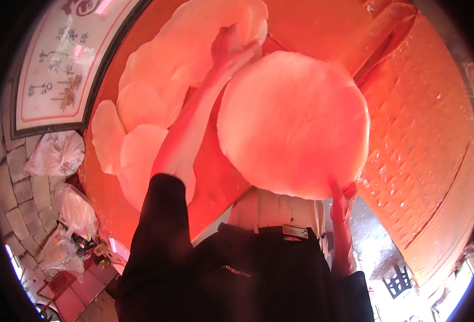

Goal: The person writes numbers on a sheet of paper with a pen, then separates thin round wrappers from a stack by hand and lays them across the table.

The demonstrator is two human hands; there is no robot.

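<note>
Grip of the right hand (343,201) is closed on the near rim of one large, smooth, pale round sheet (293,123) overhanging the orange desk (419,118); I cannot tell whether the left hand (229,51) grips. Its forearm (186,134) crosses at least four overlapping flat pieces (140,102), near three plastic bags (60,153).

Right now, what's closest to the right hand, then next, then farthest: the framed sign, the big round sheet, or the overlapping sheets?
From the right hand:
1. Big round sheet: touching it, at the sheet's near edge.
2. Overlapping sheets: across on the left.
3. Framed sign: far left, beyond those sheets.
</note>
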